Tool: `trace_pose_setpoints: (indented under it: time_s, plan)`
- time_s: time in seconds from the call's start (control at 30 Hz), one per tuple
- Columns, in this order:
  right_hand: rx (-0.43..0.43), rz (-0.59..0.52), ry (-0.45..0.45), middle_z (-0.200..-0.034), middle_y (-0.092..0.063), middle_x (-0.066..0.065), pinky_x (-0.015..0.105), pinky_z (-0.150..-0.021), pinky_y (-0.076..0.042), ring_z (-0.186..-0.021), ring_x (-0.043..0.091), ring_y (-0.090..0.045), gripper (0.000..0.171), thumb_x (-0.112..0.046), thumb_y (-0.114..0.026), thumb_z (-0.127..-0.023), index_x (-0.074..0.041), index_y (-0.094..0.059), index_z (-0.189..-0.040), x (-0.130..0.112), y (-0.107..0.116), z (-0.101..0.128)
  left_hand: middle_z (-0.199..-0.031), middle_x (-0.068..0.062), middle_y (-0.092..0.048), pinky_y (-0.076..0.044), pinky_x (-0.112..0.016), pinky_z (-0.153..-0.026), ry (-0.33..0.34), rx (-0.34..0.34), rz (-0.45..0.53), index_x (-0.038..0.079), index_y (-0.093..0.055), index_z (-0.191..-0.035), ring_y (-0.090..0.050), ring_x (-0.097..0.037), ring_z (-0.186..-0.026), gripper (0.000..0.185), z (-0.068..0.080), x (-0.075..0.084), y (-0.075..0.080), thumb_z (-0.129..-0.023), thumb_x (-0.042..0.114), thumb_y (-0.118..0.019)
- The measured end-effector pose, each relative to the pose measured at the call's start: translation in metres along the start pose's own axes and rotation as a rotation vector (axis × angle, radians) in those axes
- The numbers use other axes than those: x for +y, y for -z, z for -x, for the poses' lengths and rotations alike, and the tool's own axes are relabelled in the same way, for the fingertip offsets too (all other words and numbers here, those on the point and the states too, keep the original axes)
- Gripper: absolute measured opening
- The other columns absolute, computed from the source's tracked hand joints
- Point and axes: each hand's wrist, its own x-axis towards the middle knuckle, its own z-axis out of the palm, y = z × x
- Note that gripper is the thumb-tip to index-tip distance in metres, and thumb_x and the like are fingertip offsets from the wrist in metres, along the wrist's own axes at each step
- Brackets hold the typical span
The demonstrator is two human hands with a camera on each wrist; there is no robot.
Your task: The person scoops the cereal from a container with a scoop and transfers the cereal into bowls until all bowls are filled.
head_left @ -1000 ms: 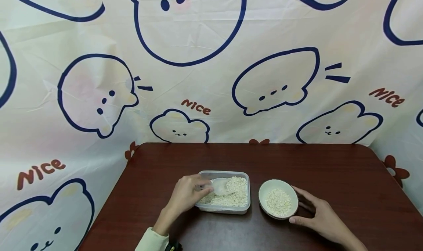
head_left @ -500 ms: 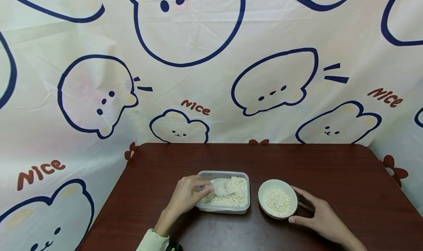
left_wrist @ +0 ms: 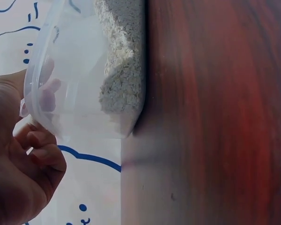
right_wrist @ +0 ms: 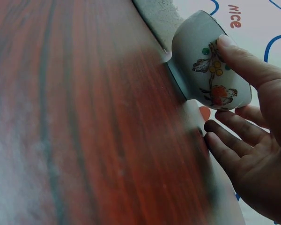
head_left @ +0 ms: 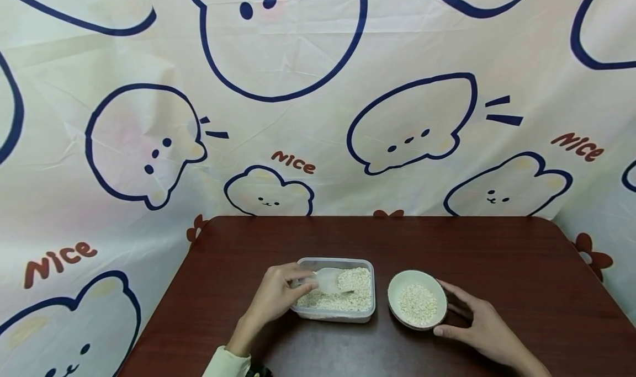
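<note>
Over the last second the left hand [head_left: 278, 294], fingers pinching the clear scoop [head_left: 330, 280], has barely moved in the oat container [head_left: 334, 312], so scooping seems slow, while the right hand [head_left: 479, 324] still steadies the bowl [head_left: 417, 299] with spread fingers.

The spoon's [head_left: 332, 280] handle is hidden inside the left hand [head_left: 276, 295] over the tub [head_left: 366, 309]. In the left wrist view the tub's far end is cut off by the top edge. The right hand [head_left: 484, 328] runs off the bottom edge, right of the tub, in the head view.

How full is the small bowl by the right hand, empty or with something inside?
Partly filled. In the head view the small bowl stands upright on the table, and pale grains cover only its bottom; the inner wall above them is bare.
</note>
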Motion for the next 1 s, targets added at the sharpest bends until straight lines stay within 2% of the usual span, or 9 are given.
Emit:
trace_pose_setpoints:
  time_s: [0.1, 0.37, 0.57, 0.8, 1.0]
  plan:
    - [-0.007, -0.008, -0.001, -0.158, -0.057, 0.019, 0.018, -0.094, -0.056, -0.126, -0.011, -0.056, 0.094, -0.039, -0.094, -0.081, -0.020, -0.049, -0.161, 0.000, 0.000, 0.000, -0.073, 0.011, -0.060, -0.045, -0.020, -0.056, -0.006, 0.009, 0.034, 0.010, -0.087, -0.105, -0.046, 0.005, -0.062, 0.020, 0.001, -0.001, 0.002, -0.088, 0.020, -0.090]
    - [-0.012, 0.002, -0.017, -0.158, -0.057, 0.019, 0.017, -0.094, -0.056, -0.126, -0.011, -0.056, 0.095, -0.042, -0.094, -0.081, -0.019, -0.049, -0.161, 0.001, 0.001, -0.001, -0.078, 0.010, -0.069, -0.055, -0.023, -0.063, -0.019, 0.041, 0.066, 0.011, -0.086, -0.101, -0.056, 0.003, -0.069, 0.014, 0.005, -0.004, 0.008, -0.088, 0.016, -0.089]
    - [-0.010, 0.009, -0.031, -0.159, -0.056, 0.017, 0.017, -0.095, -0.055, -0.127, -0.012, -0.054, 0.096, -0.048, -0.093, -0.080, -0.021, -0.049, -0.161, 0.001, 0.000, 0.000, -0.076, 0.010, -0.068, -0.052, -0.023, -0.061, -0.036, 0.079, 0.067, 0.013, -0.086, -0.099, -0.055, 0.002, -0.069, 0.010, 0.005, -0.003, 0.017, -0.089, 0.013, -0.088]
    - [-0.007, -0.024, 0.003, -0.158, -0.057, 0.013, 0.018, -0.097, -0.056, -0.128, -0.011, -0.057, 0.091, -0.044, -0.093, -0.081, -0.025, -0.051, -0.159, 0.002, -0.001, -0.002, -0.075, 0.010, -0.067, -0.049, -0.023, -0.058, -0.041, 0.115, 0.077, 0.016, -0.086, -0.101, -0.052, 0.001, -0.066, 0.013, 0.004, 0.001, 0.026, -0.089, 0.010, -0.087]
    - [0.002, -0.033, 0.025, -0.158, -0.057, 0.014, 0.018, -0.097, -0.056, -0.129, -0.010, -0.057, 0.091, -0.040, -0.094, -0.082, -0.023, -0.050, -0.159, 0.003, 0.000, 0.001, -0.075, 0.008, -0.066, -0.048, -0.023, -0.057, -0.050, 0.100, 0.093, 0.016, -0.086, -0.103, -0.051, -0.001, -0.064, 0.012, -0.002, 0.006, 0.026, -0.091, 0.012, -0.086]
